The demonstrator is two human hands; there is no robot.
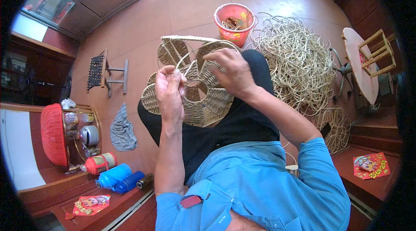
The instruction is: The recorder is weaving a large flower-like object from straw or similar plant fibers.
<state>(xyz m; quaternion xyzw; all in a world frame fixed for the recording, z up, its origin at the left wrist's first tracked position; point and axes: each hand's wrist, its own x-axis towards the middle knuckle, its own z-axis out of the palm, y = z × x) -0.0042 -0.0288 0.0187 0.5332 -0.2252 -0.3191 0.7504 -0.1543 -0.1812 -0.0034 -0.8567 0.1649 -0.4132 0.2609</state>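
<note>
A woven straw-cord piece (196,113) with petal-like panels around a small central ring lies on my lap, between my knees. My left hand (170,92) is raised over its left side, thumb and fingers pinched on a pale straw cord (184,61). The cord's end sticks up above the fingertips, and more of it loops toward the middle of the weave. Over the upper right panel is my right hand (234,74), fingers bent but apart, with nothing visible in them. It hides part of that panel.
Beyond my right knee a large heap of loose straw cord (299,62) spreads on the floor, beside a red bucket (235,23). A low stool (104,71) and a grey cloth (123,130) are at left. Bottles (113,176) stand lower left; a round table (359,66) is right.
</note>
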